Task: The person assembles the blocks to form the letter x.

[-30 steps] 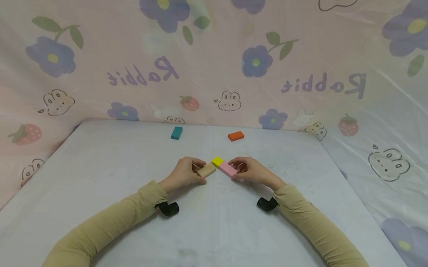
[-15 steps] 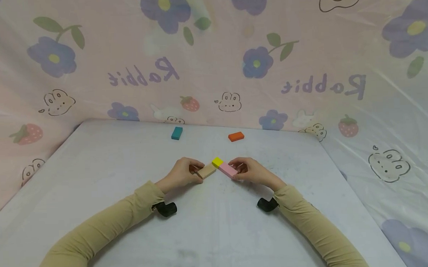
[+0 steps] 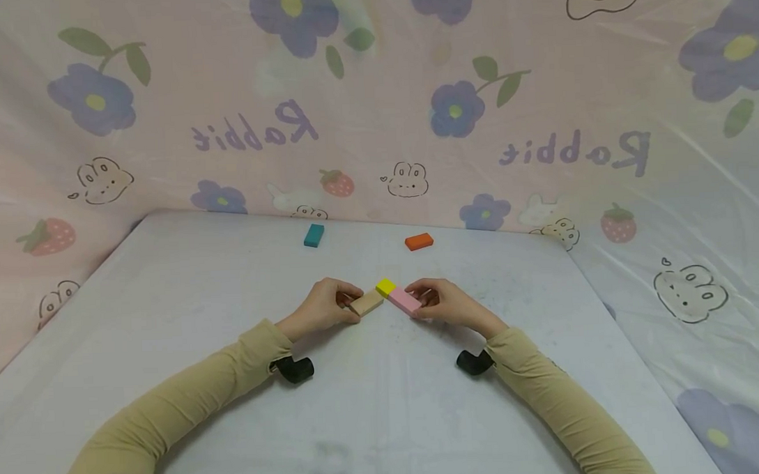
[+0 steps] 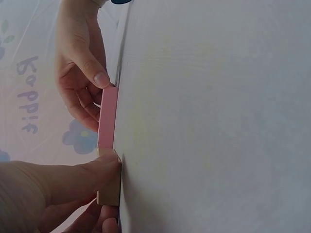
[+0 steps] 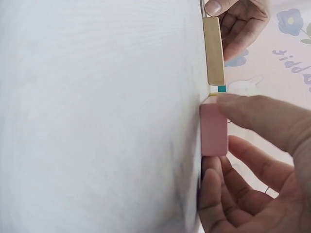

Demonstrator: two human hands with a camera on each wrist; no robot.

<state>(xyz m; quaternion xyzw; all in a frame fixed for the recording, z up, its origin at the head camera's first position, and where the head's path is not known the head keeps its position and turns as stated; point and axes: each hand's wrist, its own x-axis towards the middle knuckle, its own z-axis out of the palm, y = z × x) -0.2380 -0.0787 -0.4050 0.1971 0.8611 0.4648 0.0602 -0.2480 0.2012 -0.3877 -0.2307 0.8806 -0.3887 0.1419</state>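
Note:
In the head view a natural-wood block [image 3: 368, 303], a yellow block [image 3: 385, 287] and a pink block [image 3: 405, 301] lie on the table in an inverted V, yellow at the peak. My left hand [image 3: 322, 309] pinches the wooden block's outer end between thumb and fingers. On the other side, my right hand [image 3: 449, 303] holds the lower end of the pink block the same way. From the right wrist, the pink block [image 5: 214, 128] sits flat under my thumb, with the wooden block [image 5: 214, 51] beyond; only a sliver of yellow shows there.
Farther back on the white table [image 3: 385, 404] lie a teal block [image 3: 313, 236] on the left and an orange block [image 3: 419, 242] on the right. A printed rabbit-and-flower curtain [image 3: 362, 91] encloses the back and sides. A black device [image 3: 296, 370] hangs below the left cuff.
My left hand has shifted slightly left, its thumb drawn back along the wooden block. The right hand and all the blocks look practically unchanged.

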